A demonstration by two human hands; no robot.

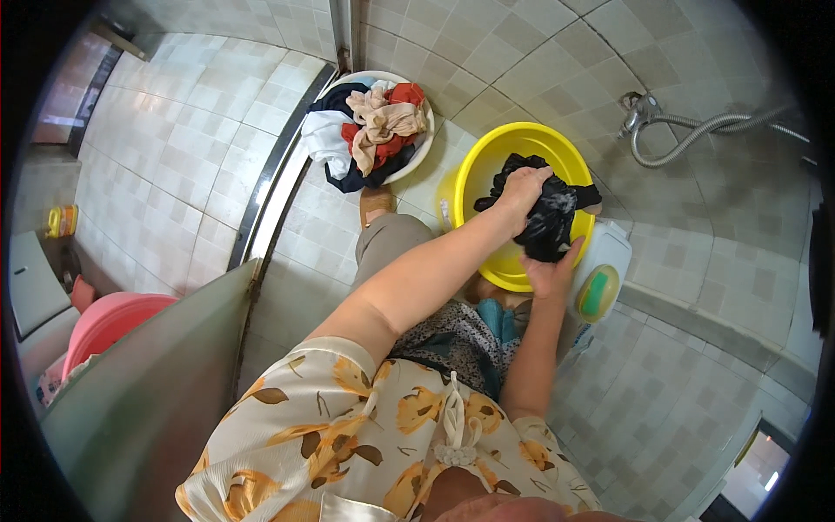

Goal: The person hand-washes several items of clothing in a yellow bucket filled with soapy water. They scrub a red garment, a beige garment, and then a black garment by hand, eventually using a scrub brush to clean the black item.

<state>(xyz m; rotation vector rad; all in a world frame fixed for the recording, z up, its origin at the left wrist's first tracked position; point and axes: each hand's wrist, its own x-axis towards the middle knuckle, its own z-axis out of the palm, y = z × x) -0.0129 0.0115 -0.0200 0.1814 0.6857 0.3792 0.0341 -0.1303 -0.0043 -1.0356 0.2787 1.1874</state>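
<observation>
A wet-looking black garment (550, 222) with whitish suds on it is bunched up over a yellow basin (465, 187). My left hand (524, 193) grips its upper part from above, fingers curled into the cloth. Lower down, on the near right side, my right hand (550, 271) clasps the bottom of the bundle, its fingers partly hidden by the fabric. A black band of the garment sticks out to the right, at the basin's rim. The basin's bottom is mostly covered by cloth and hands.
A white tub (424, 150) heaped with mixed clothes stands at the far left of the basin. Right of the basin, a green bar (595, 294) lies in a yellowish dish on a white container (612, 252). A metal hose (696, 130) hangs from a wall tap (639, 113). A frosted panel (156, 383) stands left.
</observation>
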